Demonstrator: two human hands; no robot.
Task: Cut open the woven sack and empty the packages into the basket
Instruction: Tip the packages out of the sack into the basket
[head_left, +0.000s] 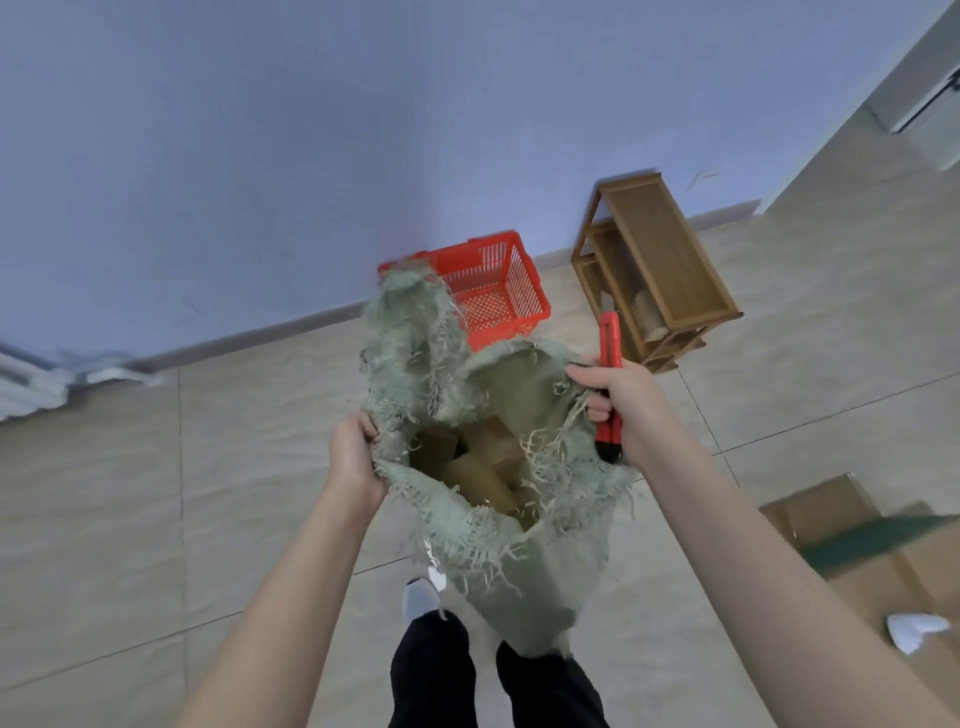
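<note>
Woven sack (519, 545) is held up at frame centre, between both hands. Its long axis runs from the upper centre of the frame to the lower centre. The cut mouth faces the camera and the closed end hangs by the person's legs. The cut edges are frayed. A torn flap stands up toward the top of the frame.

Left hand (353, 452): fingers curled round the left rim of the mouth, gripping it.

Right hand (618, 405): closed round a red utility knife (610, 343), thumb lying on the right rim. The knife's long axis is near vertical in the frame, blade end toward the top.

Packages (478, 473): brown shapes inside the mouth, mostly hidden by the cloth. The count cannot be made out.

Basket (493, 291), red, sits on the floor against the wall at upper centre, its left corner covered by the flap. The wooden shelf (654, 270) stands just right of it. A cardboard box (857, 535) is cut off at the right edge.
</note>
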